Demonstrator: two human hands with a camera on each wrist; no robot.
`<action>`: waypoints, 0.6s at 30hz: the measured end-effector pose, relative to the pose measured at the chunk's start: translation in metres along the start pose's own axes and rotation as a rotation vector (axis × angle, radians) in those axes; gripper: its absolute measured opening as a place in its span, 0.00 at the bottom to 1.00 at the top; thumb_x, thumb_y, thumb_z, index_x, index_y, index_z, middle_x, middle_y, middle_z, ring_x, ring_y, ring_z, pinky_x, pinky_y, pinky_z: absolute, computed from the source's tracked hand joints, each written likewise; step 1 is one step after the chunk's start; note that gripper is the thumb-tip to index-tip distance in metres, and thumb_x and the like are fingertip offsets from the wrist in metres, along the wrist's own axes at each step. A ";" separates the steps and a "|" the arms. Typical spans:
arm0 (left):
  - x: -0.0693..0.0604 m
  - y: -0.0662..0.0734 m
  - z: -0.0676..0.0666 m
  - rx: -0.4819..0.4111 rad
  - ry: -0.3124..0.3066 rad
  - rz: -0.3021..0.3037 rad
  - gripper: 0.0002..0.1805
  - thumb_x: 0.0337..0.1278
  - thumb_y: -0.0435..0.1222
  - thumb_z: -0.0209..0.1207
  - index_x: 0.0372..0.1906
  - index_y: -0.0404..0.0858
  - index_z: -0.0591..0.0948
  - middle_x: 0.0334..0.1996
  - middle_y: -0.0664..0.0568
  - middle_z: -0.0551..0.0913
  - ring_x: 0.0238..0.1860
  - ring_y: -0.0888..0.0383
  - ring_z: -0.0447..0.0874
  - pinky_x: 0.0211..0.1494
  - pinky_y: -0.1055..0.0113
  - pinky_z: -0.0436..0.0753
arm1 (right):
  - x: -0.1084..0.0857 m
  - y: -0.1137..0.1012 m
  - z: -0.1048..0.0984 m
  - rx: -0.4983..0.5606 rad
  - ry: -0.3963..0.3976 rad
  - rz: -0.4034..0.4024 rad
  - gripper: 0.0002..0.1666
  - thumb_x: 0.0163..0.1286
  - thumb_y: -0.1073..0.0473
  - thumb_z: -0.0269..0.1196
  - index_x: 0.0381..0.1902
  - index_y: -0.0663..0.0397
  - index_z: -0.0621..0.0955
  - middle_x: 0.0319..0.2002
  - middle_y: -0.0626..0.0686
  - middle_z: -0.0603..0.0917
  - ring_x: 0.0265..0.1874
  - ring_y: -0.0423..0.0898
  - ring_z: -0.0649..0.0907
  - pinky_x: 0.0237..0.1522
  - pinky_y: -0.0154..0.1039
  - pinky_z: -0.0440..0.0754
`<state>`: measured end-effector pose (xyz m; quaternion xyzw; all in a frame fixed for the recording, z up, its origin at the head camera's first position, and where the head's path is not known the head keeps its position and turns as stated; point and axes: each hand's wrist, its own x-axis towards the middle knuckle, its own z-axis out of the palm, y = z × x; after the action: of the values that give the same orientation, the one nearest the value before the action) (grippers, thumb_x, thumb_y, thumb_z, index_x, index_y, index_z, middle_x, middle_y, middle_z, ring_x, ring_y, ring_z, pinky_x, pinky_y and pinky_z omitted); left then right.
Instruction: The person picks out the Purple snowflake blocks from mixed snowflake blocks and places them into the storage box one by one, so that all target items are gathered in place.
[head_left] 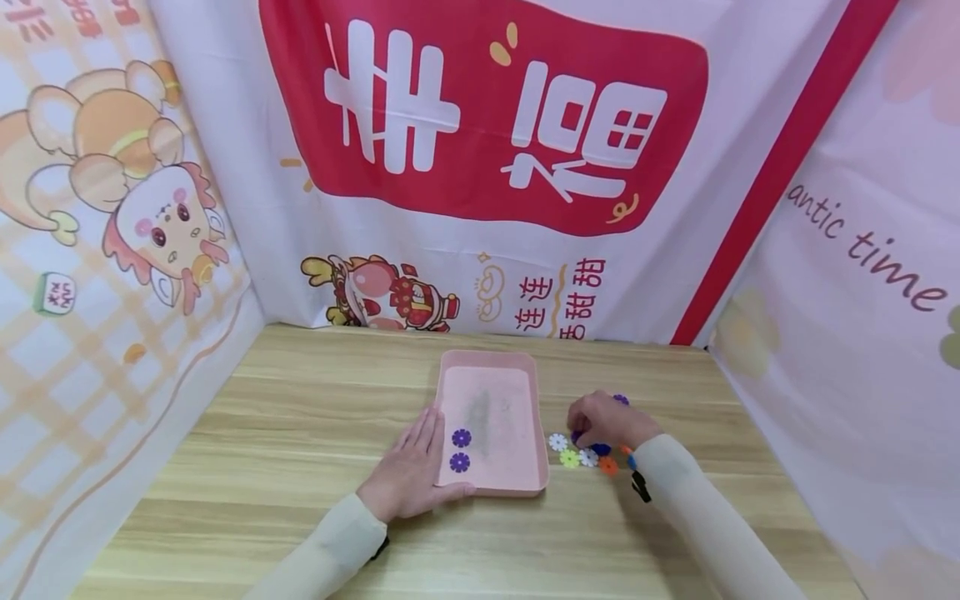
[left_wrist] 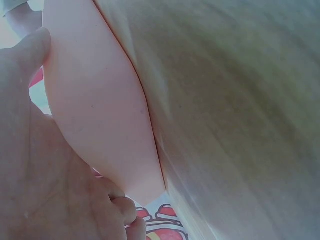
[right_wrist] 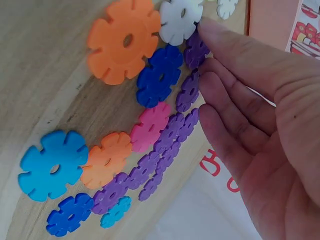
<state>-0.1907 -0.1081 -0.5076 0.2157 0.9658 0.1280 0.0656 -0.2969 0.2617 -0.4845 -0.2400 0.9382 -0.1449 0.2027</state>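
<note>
At the left edge of the shallow pink plastic tray (head_left: 517, 433), the bare left hand (head_left: 408, 468) is laid with its fingers nearly straight; nothing is clutched, and the tray seems to be steadied. The tray is set near the back edge of the pale wooden worktop (head_left: 300, 400). Inside, along its left edge, two flat purple plastic flower-shaped discs (head_left: 461, 437) are lined up. Just past its right edge, a white notched plastic disc (head_left: 558, 442) and a yellow-green notched plastic disc (head_left: 570, 459) are seen. Next, another purple disc (right_wrist: 196, 51) is pinched by thumb and finger of the bare right hand (head_left: 611, 418). Around it, more purple, orange, blue and pink discs (right_wrist: 150, 127) are spread. Purple ones seem to be getting picked out. For the next move, the pinched one should be lifted free, carried left over the tray's right wall and laid beside the other two.
</note>
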 end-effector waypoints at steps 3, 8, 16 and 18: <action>0.000 0.000 -0.001 0.006 0.001 0.005 0.69 0.61 0.78 0.49 0.84 0.27 0.47 0.86 0.34 0.42 0.88 0.39 0.41 0.89 0.45 0.53 | 0.004 0.003 -0.002 0.022 -0.002 0.032 0.12 0.63 0.60 0.78 0.43 0.47 0.89 0.37 0.44 0.88 0.36 0.41 0.83 0.50 0.43 0.90; 0.000 0.001 -0.001 0.011 0.011 0.011 0.69 0.61 0.79 0.49 0.84 0.27 0.48 0.86 0.33 0.44 0.87 0.38 0.42 0.89 0.44 0.53 | 0.005 0.003 -0.005 0.039 0.001 0.043 0.09 0.62 0.60 0.79 0.39 0.46 0.89 0.33 0.43 0.87 0.34 0.42 0.82 0.46 0.41 0.88; -0.001 0.001 -0.002 -0.003 0.017 0.010 0.68 0.61 0.77 0.51 0.84 0.26 0.49 0.86 0.33 0.44 0.87 0.38 0.43 0.89 0.43 0.54 | 0.003 -0.003 -0.016 0.010 -0.028 0.040 0.07 0.66 0.61 0.76 0.32 0.45 0.88 0.30 0.41 0.86 0.31 0.41 0.82 0.44 0.39 0.87; 0.000 0.001 -0.003 -0.001 0.016 0.008 0.69 0.61 0.78 0.50 0.84 0.26 0.49 0.86 0.33 0.44 0.87 0.38 0.43 0.89 0.43 0.54 | 0.004 -0.005 -0.022 -0.013 -0.032 0.037 0.06 0.68 0.60 0.75 0.32 0.45 0.87 0.31 0.41 0.87 0.31 0.41 0.82 0.44 0.39 0.87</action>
<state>-0.1904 -0.1080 -0.5048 0.2187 0.9653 0.1307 0.0577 -0.3076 0.2592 -0.4645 -0.2265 0.9400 -0.1310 0.2189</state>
